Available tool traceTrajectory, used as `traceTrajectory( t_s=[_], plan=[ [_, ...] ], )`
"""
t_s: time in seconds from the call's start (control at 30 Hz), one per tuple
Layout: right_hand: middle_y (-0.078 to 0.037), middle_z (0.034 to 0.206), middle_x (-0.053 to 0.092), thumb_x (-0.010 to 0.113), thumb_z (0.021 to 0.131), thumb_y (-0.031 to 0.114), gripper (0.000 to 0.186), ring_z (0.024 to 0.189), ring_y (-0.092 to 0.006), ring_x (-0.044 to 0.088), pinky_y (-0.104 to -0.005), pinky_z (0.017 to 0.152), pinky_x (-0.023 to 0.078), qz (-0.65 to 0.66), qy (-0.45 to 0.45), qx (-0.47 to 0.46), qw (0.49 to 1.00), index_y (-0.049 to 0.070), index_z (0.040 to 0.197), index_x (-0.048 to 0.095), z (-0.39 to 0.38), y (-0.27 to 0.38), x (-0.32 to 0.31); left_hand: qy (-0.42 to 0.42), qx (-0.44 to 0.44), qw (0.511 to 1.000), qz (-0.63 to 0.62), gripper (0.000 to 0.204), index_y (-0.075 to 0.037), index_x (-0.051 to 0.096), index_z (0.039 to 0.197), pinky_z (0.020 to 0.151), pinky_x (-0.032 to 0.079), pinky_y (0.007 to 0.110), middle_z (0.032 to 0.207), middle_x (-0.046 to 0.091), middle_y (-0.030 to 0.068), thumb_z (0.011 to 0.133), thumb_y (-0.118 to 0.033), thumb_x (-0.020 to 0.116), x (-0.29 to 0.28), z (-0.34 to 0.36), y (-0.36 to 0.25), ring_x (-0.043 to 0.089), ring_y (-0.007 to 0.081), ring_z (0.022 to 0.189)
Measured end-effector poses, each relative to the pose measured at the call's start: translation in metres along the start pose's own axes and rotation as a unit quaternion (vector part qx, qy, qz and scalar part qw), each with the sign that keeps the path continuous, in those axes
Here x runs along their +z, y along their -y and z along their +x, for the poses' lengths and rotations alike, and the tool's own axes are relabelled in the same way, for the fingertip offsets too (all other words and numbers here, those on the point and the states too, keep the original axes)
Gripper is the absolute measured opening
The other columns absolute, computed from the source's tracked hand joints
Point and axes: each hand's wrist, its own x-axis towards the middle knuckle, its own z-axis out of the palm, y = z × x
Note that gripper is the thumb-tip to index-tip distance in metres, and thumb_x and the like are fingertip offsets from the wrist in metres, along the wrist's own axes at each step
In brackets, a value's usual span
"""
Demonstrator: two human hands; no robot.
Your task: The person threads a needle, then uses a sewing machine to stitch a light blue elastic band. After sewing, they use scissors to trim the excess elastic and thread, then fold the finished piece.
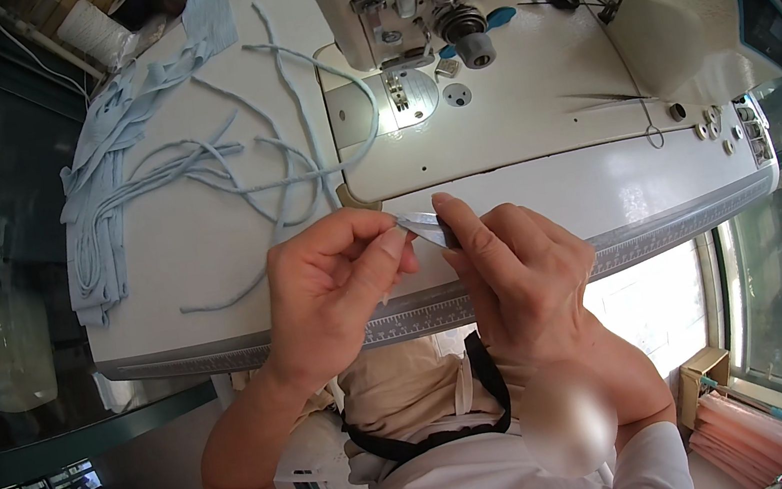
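In front of the sewing machine (pixel 375 4), my two hands meet over the table's near edge. My left hand (pixel 321 280) is closed in a pinch on the end of a light-blue fabric cord (pixel 400 225); most of that piece is hidden by the fingers. Small thread snips (pixel 425 228), with pointed metal blades, are gripped between the thumb and fingers of my right hand (pixel 525 260). Their tips touch or nearly touch the pinched cord end. Several more light-blue cords (pixel 278 130) lie in loose curves on the table beyond my left hand.
Flat light-blue fabric strips (pixel 107 236) lie along the table's left side. A ruler tape (pixel 393 327) runs along the front edge. Tweezers (pixel 607 97) and several bobbins (pixel 712 124) rest at the right. Pink fabric (pixel 754 438) sits below, at right.
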Motion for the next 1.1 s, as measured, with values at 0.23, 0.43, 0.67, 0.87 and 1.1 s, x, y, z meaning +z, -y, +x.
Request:
traceTrajectory(
  t_s=[0.23,0.43,0.67,0.87,1.1],
  plan=[
    [0.000,0.074,0.053,0.080,0.082,0.011,0.046,0.059,-0.0174,0.056,-0.0320,0.050,0.044,-0.012,0.004,-0.002,1.000,0.009,0.127,0.073,-0.0002,-0.0006,-0.0005,0.011,0.001,1.000,0.011,0.016,0.006,0.069,0.110,0.067,0.052,0.028,0.091,0.073,0.0112,0.105,-0.007,0.062,-0.0003,0.0004,-0.0007,0.066,0.0143,0.079],
    [0.000,0.074,0.054,0.080,0.082,0.010,0.046,0.058,-0.0170,0.055,-0.0320,0.049,0.043,-0.004,-0.010,0.011,1.000,0.009,0.127,0.073,-0.0007,-0.0036,-0.0050,0.026,-0.043,0.996,-0.079,0.022,0.007,0.068,0.111,0.067,0.051,0.030,0.090,0.072,0.0126,0.106,-0.012,0.058,-0.0055,0.0035,-0.0013,0.066,0.0166,0.077],
    [0.000,0.074,0.053,0.080,0.082,0.011,0.045,0.059,-0.0170,0.055,-0.0318,0.049,0.042,-0.001,-0.006,0.002,1.000,0.009,0.126,0.073,-0.0047,-0.0023,-0.0009,0.036,-0.038,0.993,-0.109,0.021,0.007,0.068,0.112,0.067,0.051,0.030,0.093,0.072,0.0137,0.107,-0.011,0.057,-0.0060,0.0026,0.0010,0.066,0.0163,0.078],
    [0.000,0.075,0.053,0.080,0.083,0.011,0.046,0.059,-0.0175,0.057,-0.0324,0.049,0.043,-0.007,0.002,0.009,1.000,0.009,0.128,0.073,-0.0042,-0.0019,-0.0015,0.034,-0.041,0.994,-0.093,0.021,0.006,0.069,0.111,0.066,0.051,0.029,0.091,0.073,0.0129,0.107,-0.011,0.058,-0.0052,0.0026,0.0008,0.068,0.0160,0.079],
    [-0.001,0.076,0.054,0.080,0.084,0.010,0.046,0.060,-0.0181,0.058,-0.0328,0.050,0.044,-0.008,0.005,0.023,1.000,0.008,0.129,0.072,-0.0057,0.0008,-0.0009,0.031,-0.043,0.995,-0.082,0.020,0.006,0.071,0.107,0.065,0.051,0.029,0.086,0.073,0.0118,0.105,-0.010,0.059,-0.0041,0.0046,-0.0008,0.068,0.0159,0.077]
  ],
)
